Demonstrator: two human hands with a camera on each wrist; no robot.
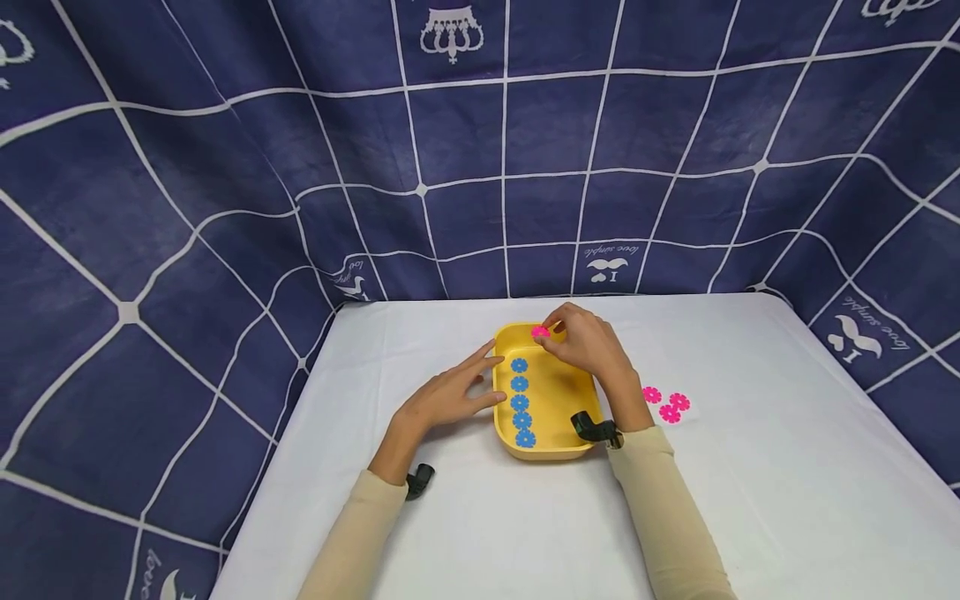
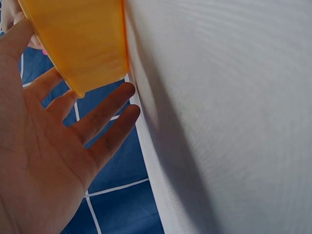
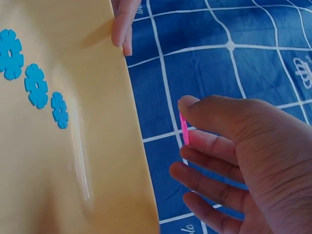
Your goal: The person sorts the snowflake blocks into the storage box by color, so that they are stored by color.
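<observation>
A yellow tray (image 1: 558,392) lies on the white table with a column of several blue snowflake discs (image 1: 520,402) along its left side. Pinched between thumb and forefinger of my right hand (image 1: 588,340) is a pink snowflake disc (image 3: 185,129), held above the tray's far end; the right wrist view shows it edge-on. My left hand (image 1: 446,393) is at the tray's left side, its fingers spread and extended against the rim. From the left wrist, the palm (image 2: 44,156) faces the tray's outer wall (image 2: 92,44), and nothing is gripped.
To the right of the tray, 3 pink snowflake discs (image 1: 670,413) lie close together on the white tablecloth (image 1: 787,467). A dark blue curtain (image 1: 555,208) with white lines stands behind and beside the table. Each wrist carries a black camera mount (image 1: 592,427).
</observation>
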